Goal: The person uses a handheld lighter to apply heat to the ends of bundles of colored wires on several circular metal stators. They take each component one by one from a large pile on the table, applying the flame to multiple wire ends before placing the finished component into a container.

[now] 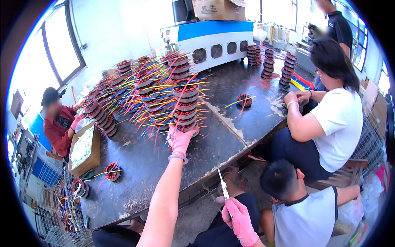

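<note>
My left hand [182, 140], in a pink glove with a band at the wrist, reaches forward to the foot of a stack of motor stators [186, 103]. Its fingers are closed around the lowest part of that stack, and their far side is hidden. The stators are ring-shaped, with red windings and red, yellow and blue wire leads sticking out. Near the table's front edge, my right hand [240, 218], also pink-gloved, is closed on a slim white-handled tool [224, 190] with a thin metal tip pointing up and away.
More stator stacks crowd the dark table [214, 144]. Single stators [244, 101] lie apart. A cardboard box [85, 150] of white pieces stands left. A blue-white machine [210, 41] is behind. Co-workers sit left [61, 123] and right [337, 119]; another person [304, 206] is low beside my right hand.
</note>
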Demonstrator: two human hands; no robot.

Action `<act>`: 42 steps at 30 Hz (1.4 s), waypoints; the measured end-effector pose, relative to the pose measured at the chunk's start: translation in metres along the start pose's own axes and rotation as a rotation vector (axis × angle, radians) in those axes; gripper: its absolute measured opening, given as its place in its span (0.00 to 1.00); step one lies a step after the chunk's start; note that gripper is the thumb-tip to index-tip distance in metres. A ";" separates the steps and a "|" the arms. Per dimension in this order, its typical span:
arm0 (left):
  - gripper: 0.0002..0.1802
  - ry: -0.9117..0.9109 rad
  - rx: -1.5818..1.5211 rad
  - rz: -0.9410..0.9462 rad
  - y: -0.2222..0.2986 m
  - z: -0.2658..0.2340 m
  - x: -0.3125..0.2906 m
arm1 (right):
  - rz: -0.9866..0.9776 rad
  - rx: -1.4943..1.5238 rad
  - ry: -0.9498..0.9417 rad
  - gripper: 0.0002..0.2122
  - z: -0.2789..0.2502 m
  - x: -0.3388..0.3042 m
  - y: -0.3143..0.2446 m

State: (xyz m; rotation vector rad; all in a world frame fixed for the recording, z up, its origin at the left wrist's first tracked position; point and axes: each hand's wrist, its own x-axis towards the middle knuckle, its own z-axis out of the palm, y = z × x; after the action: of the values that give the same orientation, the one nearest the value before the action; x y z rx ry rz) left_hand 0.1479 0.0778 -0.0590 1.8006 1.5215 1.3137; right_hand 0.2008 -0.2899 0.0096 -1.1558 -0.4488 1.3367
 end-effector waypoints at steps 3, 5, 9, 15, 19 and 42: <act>0.48 0.034 -0.112 0.110 -0.019 -0.006 -0.005 | -0.050 0.024 -0.029 0.17 0.004 -0.005 0.008; 0.45 -0.056 -0.335 0.117 0.016 -0.024 -0.014 | -0.054 0.011 -0.015 0.16 0.002 -0.005 0.003; 0.52 -0.068 -0.107 0.054 -0.011 -0.055 -0.033 | 0.012 0.085 -0.063 0.16 0.009 -0.019 0.024; 0.52 -0.103 -0.180 0.060 -0.015 -0.093 -0.049 | -0.008 0.022 -0.101 0.16 0.024 -0.029 0.035; 0.50 -0.124 -0.235 0.054 -0.029 -0.116 -0.054 | -0.018 0.028 -0.135 0.17 0.036 -0.033 0.045; 0.61 -0.407 0.568 0.148 -0.071 -0.248 -0.067 | 0.010 -0.053 -0.182 0.17 0.076 -0.051 0.053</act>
State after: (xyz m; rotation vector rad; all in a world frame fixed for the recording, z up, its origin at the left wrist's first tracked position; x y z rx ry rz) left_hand -0.0971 -0.0213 -0.0292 2.3806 1.6452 0.5271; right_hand 0.0985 -0.3163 0.0144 -1.0848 -0.6139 1.4524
